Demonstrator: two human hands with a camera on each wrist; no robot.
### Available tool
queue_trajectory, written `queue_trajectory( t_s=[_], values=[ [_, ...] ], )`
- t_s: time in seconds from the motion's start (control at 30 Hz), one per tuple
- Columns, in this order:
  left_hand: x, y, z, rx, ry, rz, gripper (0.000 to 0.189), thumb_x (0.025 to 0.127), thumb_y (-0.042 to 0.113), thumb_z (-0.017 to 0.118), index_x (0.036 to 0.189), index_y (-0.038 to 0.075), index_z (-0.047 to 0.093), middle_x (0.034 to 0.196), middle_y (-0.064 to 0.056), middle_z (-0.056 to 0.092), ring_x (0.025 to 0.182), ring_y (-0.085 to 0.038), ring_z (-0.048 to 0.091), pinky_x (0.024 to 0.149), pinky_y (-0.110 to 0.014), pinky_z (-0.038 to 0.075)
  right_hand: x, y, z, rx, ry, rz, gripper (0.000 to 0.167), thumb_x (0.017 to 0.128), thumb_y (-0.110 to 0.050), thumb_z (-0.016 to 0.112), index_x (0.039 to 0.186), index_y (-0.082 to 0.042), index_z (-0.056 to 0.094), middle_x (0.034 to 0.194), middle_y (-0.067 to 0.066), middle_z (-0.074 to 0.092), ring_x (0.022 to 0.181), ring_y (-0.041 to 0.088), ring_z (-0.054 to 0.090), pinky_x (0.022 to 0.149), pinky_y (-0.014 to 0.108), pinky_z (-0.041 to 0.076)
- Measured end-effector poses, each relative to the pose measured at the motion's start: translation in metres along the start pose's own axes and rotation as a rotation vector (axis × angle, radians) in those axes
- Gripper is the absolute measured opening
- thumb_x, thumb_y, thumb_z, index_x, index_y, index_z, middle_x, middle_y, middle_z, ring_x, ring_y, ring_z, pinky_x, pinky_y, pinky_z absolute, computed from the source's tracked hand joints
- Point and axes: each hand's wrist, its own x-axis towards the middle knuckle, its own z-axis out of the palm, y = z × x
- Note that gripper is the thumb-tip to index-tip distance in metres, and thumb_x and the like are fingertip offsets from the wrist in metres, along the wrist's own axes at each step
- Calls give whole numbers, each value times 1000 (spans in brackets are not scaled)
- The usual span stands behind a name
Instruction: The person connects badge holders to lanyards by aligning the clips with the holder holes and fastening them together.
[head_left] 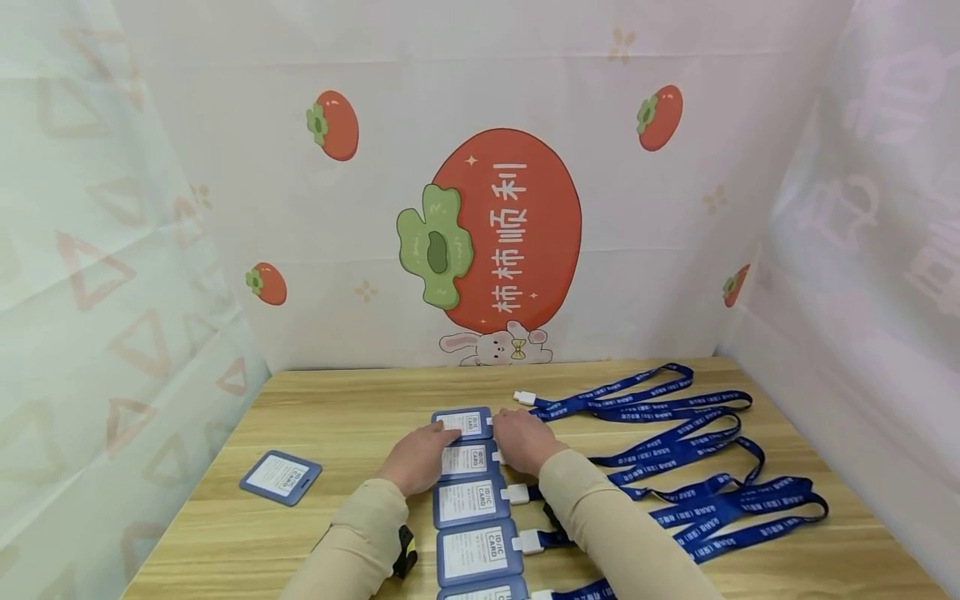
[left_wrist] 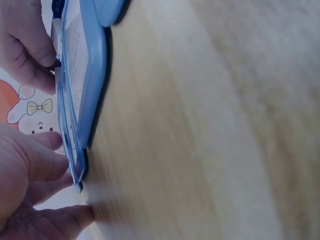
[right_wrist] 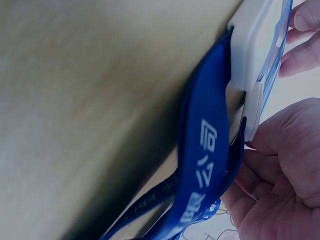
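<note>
Blue-framed ID card holders lie in a column on the table. At the far end is the top card holder (head_left: 459, 422), its left end held by my left hand (head_left: 416, 461) with the thumb over its face. At its right end, my right hand (head_left: 522, 440) pinches a small white clip (right_wrist: 254, 107), largely hidden by the fingers in the head view. Just below are a second card holder (head_left: 463, 461) and a third card holder (head_left: 465, 502). Beyond my right hand lies another white clip (head_left: 524, 397) on a blue lanyard (head_left: 645, 404).
Several blue lanyards (head_left: 712, 525) with white print spread over the right side. Lower in the column, a card holder (head_left: 476, 553) joins a white clip (head_left: 529, 542). One separate card holder (head_left: 281, 477) lies on the left. A printed cloth wall (head_left: 360, 333) stands behind the wooden table (head_left: 360, 392).
</note>
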Motion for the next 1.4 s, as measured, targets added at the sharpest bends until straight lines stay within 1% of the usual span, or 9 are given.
queue_trajectory(
  t_s=[0.17, 0.37, 0.57, 0.77, 1.1, 1.2, 1.3, 1.4],
  values=[
    [0, -1, 1, 1, 8, 12, 44, 102, 3, 55, 144, 13, 63, 153, -21, 54, 140, -43, 53, 116, -57, 45, 0, 4, 1, 28, -10, 15, 36, 109, -17, 52, 142, -7, 61, 146, 10, 62, 134, 29, 60, 113, 45, 51],
    [1, -3, 4, 2, 13, 21, 44, 102, 3, 56, 144, 13, 63, 153, -21, 54, 140, -43, 53, 117, -57, 45, 2, 7, 2, 36, -15, 24, 36, 110, -18, 51, 142, -7, 61, 147, 10, 61, 135, 29, 59, 113, 45, 51],
    [2, -2, 5, -3, 11, 16, 44, 102, 3, 56, 144, 13, 63, 154, -21, 53, 140, -43, 52, 117, -57, 44, 2, 8, 2, 49, -10, 36, 34, 109, -18, 53, 140, -8, 62, 142, 9, 64, 131, 28, 62, 110, 45, 53],
    [1, -2, 5, 6, 11, 14, 43, 102, 4, 57, 143, 13, 64, 153, -21, 54, 140, -43, 53, 117, -58, 44, 0, 8, 2, 43, -12, 37, 35, 109, -18, 54, 141, -8, 62, 145, 10, 63, 132, 28, 61, 111, 45, 53],
    [2, -2, 6, 14, 10, 12, 42, 102, 4, 58, 142, 15, 65, 153, -21, 54, 139, -44, 53, 117, -58, 44, -1, 7, -2, 55, -13, 44, 34, 109, -18, 51, 140, -7, 62, 142, 10, 64, 132, 27, 61, 112, 45, 52],
    [2, -3, 7, 12, 9, 9, 43, 102, 5, 59, 143, 15, 65, 153, -20, 54, 140, -43, 53, 117, -58, 44, -2, 7, -2, 45, 7, 31, 34, 109, -18, 52, 140, -7, 63, 141, 10, 64, 132, 27, 61, 111, 44, 53],
    [2, -2, 7, 8, 10, 6, 43, 101, 5, 59, 143, 15, 65, 153, -20, 54, 140, -44, 53, 117, -59, 44, -2, 8, -3, 37, 53, 23, 32, 108, -17, 55, 137, -7, 64, 138, 10, 66, 129, 27, 63, 110, 44, 54],
    [3, -2, 7, 9, 6, 1, 43, 102, 5, 59, 143, 15, 65, 154, -20, 54, 140, -44, 52, 117, -59, 43, 0, 11, -4, 53, 93, 46, 34, 108, -17, 54, 139, -7, 63, 143, 12, 63, 133, 31, 60, 113, 47, 51]
  ],
)
